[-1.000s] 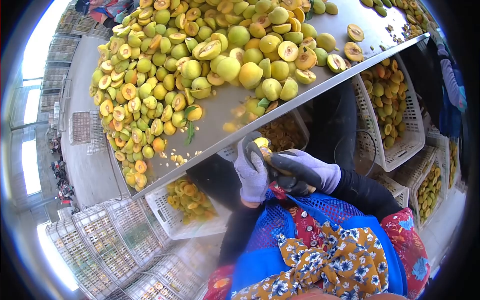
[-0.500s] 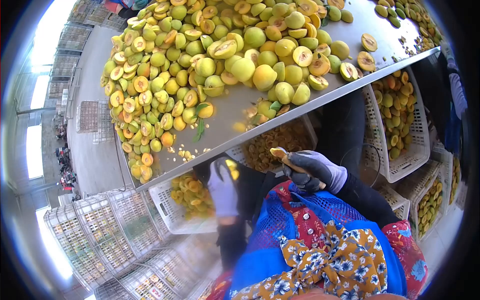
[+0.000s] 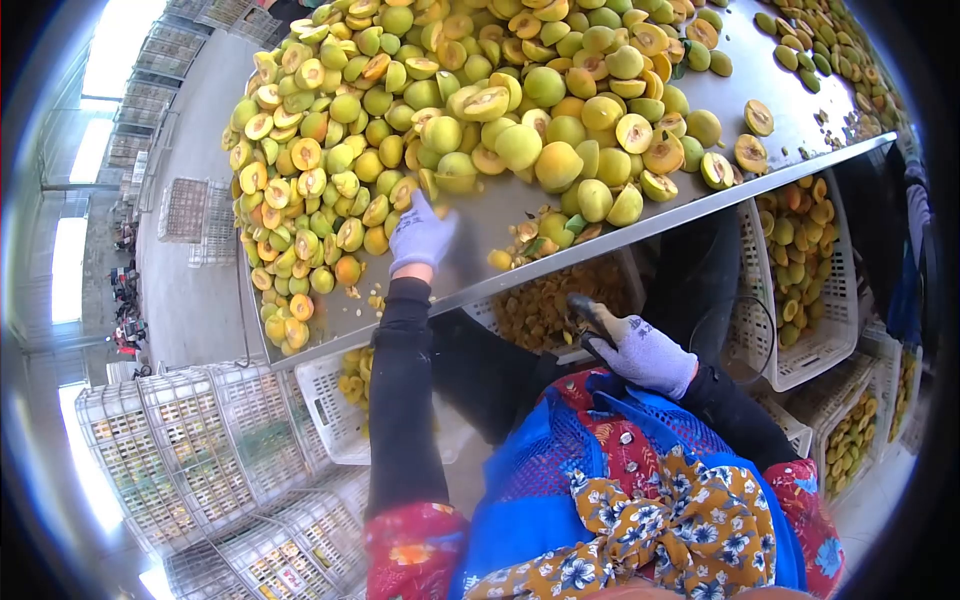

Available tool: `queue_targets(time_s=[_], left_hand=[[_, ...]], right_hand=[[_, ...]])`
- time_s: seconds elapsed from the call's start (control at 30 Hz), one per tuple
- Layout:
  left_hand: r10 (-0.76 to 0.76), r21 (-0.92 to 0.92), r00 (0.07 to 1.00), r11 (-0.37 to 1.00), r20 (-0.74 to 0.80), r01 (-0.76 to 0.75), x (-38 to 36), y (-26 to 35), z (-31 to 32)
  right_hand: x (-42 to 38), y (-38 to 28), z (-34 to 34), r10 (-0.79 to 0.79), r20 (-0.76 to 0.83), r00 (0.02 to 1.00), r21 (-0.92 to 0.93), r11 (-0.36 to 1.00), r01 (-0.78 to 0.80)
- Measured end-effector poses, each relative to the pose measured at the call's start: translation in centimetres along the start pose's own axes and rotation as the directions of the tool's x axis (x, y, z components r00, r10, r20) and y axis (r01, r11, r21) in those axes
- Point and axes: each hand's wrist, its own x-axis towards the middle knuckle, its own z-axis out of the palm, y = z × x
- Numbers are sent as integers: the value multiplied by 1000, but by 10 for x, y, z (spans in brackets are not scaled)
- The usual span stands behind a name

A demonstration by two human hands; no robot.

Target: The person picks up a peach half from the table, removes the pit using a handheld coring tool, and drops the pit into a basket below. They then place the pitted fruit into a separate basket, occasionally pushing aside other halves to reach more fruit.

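Observation:
My left hand (image 3: 422,238), in a pale lavender glove, reaches over the steel table to the near edge of the fruit pile. Its fingers are apart beside a halved yellow-green fruit (image 3: 403,192); some fingertips are blurred. The fruits look like plums or apricots, many of them halved with brown centres showing. My right hand (image 3: 645,355), gloved with dark fingertips, is closed in front of my apron around a short wooden-handled tool (image 3: 600,316). The tool's working end is not clear.
A raised metal rim (image 3: 640,232) runs along the table's front. Below it stand a crate of fruit scraps (image 3: 560,305), a white crate (image 3: 330,415) with fruit pieces, and a crate of halved fruit (image 3: 850,290). Stacked crates (image 3: 190,450) fill the lower left. Another person's sleeve (image 3: 917,200) shows at right.
My left hand has moved from above the white crate, where it held yellow fruit pieces, up to the pile on the table. The fruit piece at my right hand's tool no longer shows.

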Motion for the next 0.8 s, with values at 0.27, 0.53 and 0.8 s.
queue_targets(time_s=[0.27,0.53,0.8], left_hand=[[265,-887,855,2,445,461,-106,28,-22],[355,-939,926,345,127,-3,-163,96,-30],[368,-735,930,625,-22,-265,-180,100,-7]], right_hand=[[12,-20,-5,-234,-235,943,34,968,248],[25,-42,-15,-56,-321,946,298,942,157],[30,-22,2,-67,-427,902,216,961,174]])
